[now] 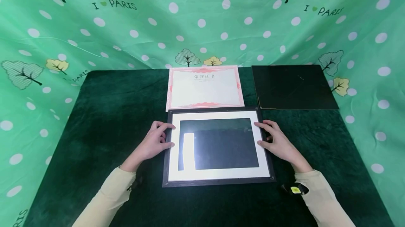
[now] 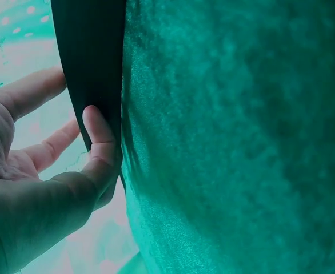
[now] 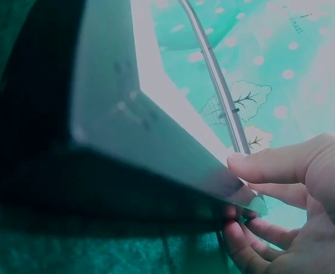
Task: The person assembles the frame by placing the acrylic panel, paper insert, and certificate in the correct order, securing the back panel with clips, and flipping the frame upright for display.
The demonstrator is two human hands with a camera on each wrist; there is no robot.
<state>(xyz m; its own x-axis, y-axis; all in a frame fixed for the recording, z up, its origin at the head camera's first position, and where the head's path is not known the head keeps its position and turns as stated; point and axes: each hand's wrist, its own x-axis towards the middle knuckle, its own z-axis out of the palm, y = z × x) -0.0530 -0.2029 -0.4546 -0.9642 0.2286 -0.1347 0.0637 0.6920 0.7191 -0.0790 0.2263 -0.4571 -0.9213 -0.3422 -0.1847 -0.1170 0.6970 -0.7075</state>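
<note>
A dark picture frame [image 1: 221,144] with a white mat [image 1: 216,174] lies on the dark green cloth, a bright reflection showing in its glass. My left hand [image 1: 154,142] grips the frame's left side, thumb and a finger on its front and other fingers curled at the edge. At the opposite side, my right hand [image 1: 278,143] holds the frame the same way. The left wrist view shows fingers against the frame's dark side edge [image 2: 93,63]. In the right wrist view, the thumb and fingers pinch the frame's edge [image 3: 179,171] beyond a near corner.
Behind the frame lies a pink-bordered certificate [image 1: 205,88]. A black rectangular panel [image 1: 294,87] lies at the back right. Dark green cloth [image 1: 104,114] covers the table, and a green dotted curtain [image 1: 202,37] hangs around its back and sides.
</note>
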